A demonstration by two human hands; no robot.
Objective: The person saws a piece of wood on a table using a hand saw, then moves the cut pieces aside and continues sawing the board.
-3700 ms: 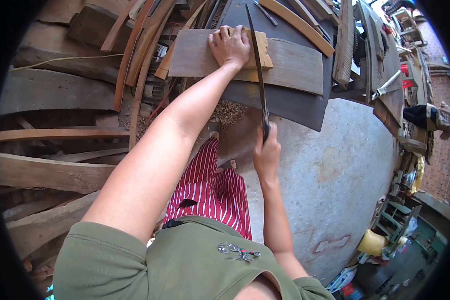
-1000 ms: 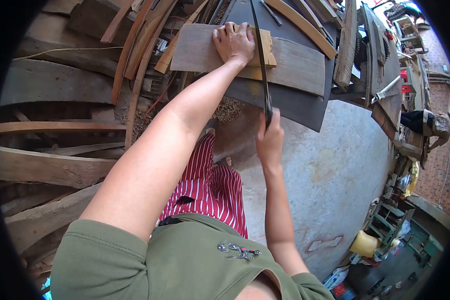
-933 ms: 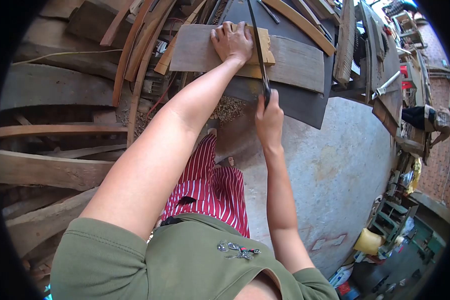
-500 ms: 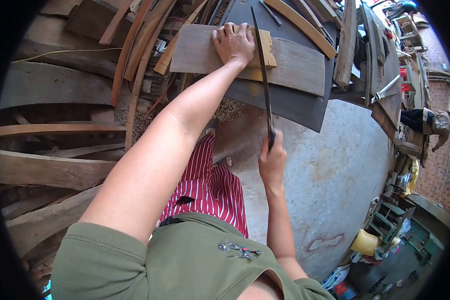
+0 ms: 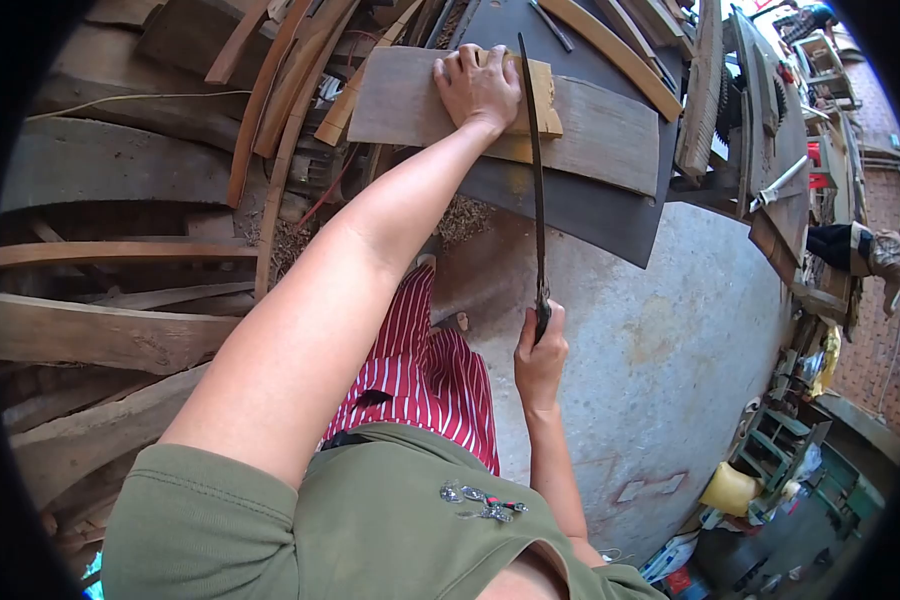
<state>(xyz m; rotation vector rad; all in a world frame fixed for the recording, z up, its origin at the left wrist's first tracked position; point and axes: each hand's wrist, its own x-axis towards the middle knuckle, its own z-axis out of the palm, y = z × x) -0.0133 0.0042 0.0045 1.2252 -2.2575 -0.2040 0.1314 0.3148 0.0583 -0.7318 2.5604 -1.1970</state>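
Left hand (image 5: 478, 92): laid over a yellow-tan rectangular wooden block (image 5: 545, 100), fingers bent; whether it grips or only presses, the view hardly tells.
Right hand (image 5: 541, 362): closed around the black handle (image 5: 543, 318) of a long, narrow, dark metal saw (image 5: 538, 200).
Blade: pointing away from the body, crossing the block just beside the left hand.
Block: on a wide grey-brown wooden board (image 5: 400, 100).
Board: on a dark, flat tabletop (image 5: 610, 228).

On my feed, soft light leaves a pale sheen on the floor (image 5: 670, 400) and left forearm (image 5: 420, 190), brightest at upper right. The saw blade (image 5: 539, 190) reads fairly crisp. Gaps among the timber (image 5: 110, 335) at left fall into shadow; lens distortion bends the edges, and black rounds the corners.
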